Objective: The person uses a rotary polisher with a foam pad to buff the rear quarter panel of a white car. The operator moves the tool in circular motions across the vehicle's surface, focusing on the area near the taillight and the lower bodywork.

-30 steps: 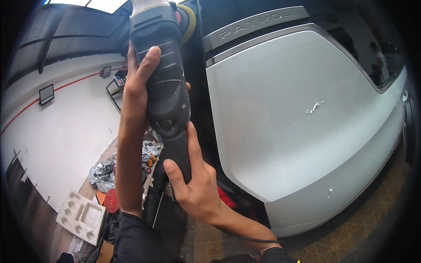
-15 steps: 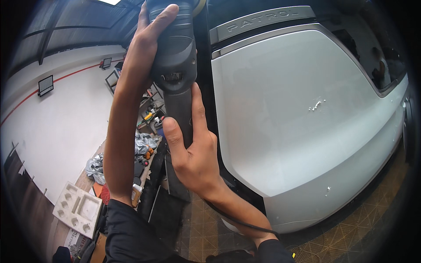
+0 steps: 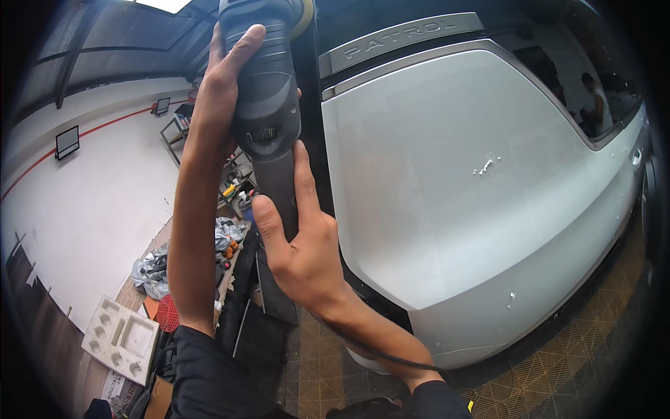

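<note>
My left hand [image 3: 227, 73] wraps round the ridged front body of a black polisher [image 3: 269, 94], its thumb lying along the near side. Lower down, my right hand [image 3: 306, 255] holds the polisher's rear handle, with the index finger stretched up along it and the thumb raised beside it. The polisher points up and away; only the yellowish edge of its pad [image 3: 304, 19] shows at the top. Whether the pad touches the car is not visible. To the right is the car's pale body panel [image 3: 412, 188], with smears of white compound [image 3: 487, 165] on it.
A black cable [image 3: 391, 357] runs along my right forearm. Car glass [image 3: 579, 84] at the upper right reflects a person. On the left lie crumpled silver sheeting [image 3: 150, 271], a red round pad [image 3: 167, 313] and a moulded tray [image 3: 120, 340]. Grid tiles [image 3: 558, 356] cover the floor.
The polisher and both hands sit slightly lower and farther left in view. The car panel has also shifted left in the picture. Both holds look the same.
</note>
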`<act>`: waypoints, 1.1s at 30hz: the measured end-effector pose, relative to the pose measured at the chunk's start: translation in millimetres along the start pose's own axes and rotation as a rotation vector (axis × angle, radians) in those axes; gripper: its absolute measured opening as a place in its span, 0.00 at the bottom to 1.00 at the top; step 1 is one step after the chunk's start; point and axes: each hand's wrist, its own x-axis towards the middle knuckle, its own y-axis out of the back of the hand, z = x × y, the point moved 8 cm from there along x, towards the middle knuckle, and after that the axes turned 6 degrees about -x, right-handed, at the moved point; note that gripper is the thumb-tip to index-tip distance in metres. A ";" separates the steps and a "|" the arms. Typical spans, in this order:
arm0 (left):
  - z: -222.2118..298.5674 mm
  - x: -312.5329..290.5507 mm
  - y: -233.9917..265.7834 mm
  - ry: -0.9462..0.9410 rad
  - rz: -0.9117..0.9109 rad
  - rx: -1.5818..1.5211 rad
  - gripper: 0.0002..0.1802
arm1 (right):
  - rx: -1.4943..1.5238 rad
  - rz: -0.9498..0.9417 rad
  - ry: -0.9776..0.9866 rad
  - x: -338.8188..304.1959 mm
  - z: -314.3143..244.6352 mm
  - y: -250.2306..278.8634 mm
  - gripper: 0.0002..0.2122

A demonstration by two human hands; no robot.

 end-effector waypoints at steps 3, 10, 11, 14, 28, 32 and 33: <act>-0.2 -2.5 -2.8 0.000 0.027 -0.004 0.28 | -0.035 0.022 0.052 -3.0 -5.3 8.6 0.34; -8.0 -9.7 -3.8 -0.019 0.057 -0.043 0.26 | -0.047 -0.069 -0.061 -1.7 -5.3 27.9 0.33; -7.6 -13.5 -6.1 -0.017 0.071 -0.061 0.26 | -0.057 -0.062 -0.052 -5.8 -3.1 27.9 0.33; -9.5 -24.9 -8.0 -0.020 0.151 -0.095 0.26 | -0.096 -0.099 -0.067 -11.9 -9.6 36.8 0.33; -23.3 -83.1 -24.4 0.080 0.213 -0.230 0.27 | -0.249 -0.127 -0.021 -64.7 -26.8 53.3 0.33; -18.5 -53.9 -8.2 0.125 0.190 -0.307 0.25 | -0.248 -0.134 -0.025 -32.1 -34.8 39.1 0.33; -19.4 -47.1 -4.4 0.148 0.182 -0.350 0.25 | -0.245 -0.137 -0.020 -25.9 -35.1 36.6 0.33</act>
